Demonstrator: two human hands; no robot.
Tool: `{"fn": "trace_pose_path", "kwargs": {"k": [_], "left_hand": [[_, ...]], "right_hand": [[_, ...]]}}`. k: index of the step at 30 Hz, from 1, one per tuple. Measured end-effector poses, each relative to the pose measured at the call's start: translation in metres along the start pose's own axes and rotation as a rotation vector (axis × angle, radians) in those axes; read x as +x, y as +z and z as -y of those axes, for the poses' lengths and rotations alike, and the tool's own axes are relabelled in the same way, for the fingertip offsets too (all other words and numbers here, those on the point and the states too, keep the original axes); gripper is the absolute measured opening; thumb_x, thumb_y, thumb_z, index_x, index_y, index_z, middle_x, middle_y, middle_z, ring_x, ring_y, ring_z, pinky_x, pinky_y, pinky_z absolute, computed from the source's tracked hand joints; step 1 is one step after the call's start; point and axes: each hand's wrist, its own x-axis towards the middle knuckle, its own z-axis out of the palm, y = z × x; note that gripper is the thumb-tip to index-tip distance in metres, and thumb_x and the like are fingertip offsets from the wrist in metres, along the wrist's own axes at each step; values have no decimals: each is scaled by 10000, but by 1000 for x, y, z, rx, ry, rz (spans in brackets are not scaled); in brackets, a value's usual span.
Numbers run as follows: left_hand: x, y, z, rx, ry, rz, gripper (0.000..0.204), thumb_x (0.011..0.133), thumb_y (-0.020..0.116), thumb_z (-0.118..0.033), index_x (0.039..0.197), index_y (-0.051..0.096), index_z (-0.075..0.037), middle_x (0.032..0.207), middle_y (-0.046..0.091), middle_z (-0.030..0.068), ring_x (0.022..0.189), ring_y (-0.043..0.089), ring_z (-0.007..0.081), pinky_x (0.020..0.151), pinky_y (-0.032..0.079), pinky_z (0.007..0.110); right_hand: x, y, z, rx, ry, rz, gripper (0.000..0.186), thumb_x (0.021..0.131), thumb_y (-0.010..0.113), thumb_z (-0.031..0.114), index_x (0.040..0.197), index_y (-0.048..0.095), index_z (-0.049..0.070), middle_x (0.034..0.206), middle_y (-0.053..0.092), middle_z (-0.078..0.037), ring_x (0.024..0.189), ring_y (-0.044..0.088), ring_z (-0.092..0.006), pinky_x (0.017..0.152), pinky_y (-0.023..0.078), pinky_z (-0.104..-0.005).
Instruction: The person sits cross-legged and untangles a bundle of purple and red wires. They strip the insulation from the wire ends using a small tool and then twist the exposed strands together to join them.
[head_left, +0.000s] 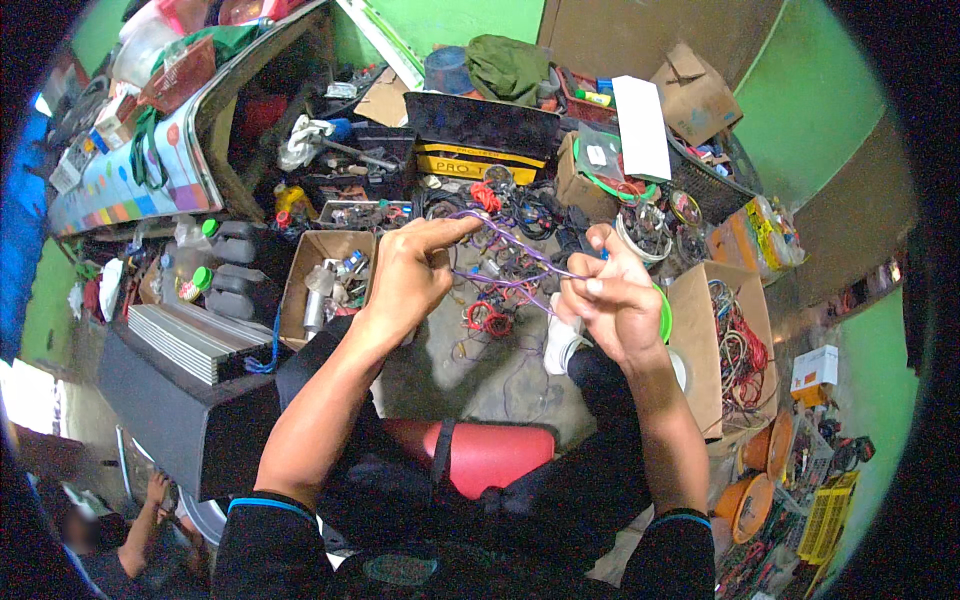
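A thin purple wire point(525, 252) is stretched in loose strands between my two hands, above the floor. My left hand point(412, 268) has its index finger pointing out with the wire running round it, and the other fingers are curled in. With thumb and fingertips pinched, my right hand point(612, 300) grips the other end of the strands. Below them lie tangled red wires point(488, 318) and dark cables on the floor. Thin purple strands also trail down toward the floor between my legs.
At the left stand a cardboard box point(328, 262) of metal parts and a black speaker-like case point(190, 400) bearing a finned metal unit. A cardboard box point(690, 330) of wires is at my right. Beyond are a black-and-yellow toolbox point(480, 125) and clutter. Another person point(130, 545) sits lower left.
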Motion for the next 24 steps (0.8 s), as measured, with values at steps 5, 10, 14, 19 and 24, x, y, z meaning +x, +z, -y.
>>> {"fn": "trace_pose_path", "kwargs": {"k": [5,10,14,19,24], "left_hand": [[-3,-10,14,153,57,-33,506,637,527,146,1070,680,-65,979,689,147,850,665,251,756,519,328],[2,-9,2,4,-9,-114,506,633,518,149,1058,685,-68,988,682,151,793,640,288,715,514,349],[4,-5,7,62,122,-163,510,633,521,150,1057,687,-81,979,686,141,781,639,260,692,513,335],[4,-23,26,124,-22,-168,498,631,521,150,1046,688,-68,987,688,126,812,656,258,708,519,330],[4,-25,36,112,-77,-185,529,628,532,151,1095,669,-54,1046,675,148,875,675,224,779,510,296]], "right_hand": [[-3,10,10,-1327,35,-216,405,703,597,-70,1062,465,63,614,450,12,521,401,-66,458,312,-253],[8,-9,6,-842,-778,-613,242,809,615,-66,979,532,84,631,525,-2,452,462,-96,434,371,-256],[-5,-22,16,109,-311,-239,180,825,612,-26,930,549,106,705,588,-43,439,528,-162,439,419,-274],[-3,-38,44,-1473,-1163,-913,137,836,669,112,784,542,100,653,528,-19,579,581,-147,567,471,-257],[-25,-61,63,-63,-523,-591,236,927,566,340,875,525,114,572,416,19,411,377,-64,390,321,-213]]}}
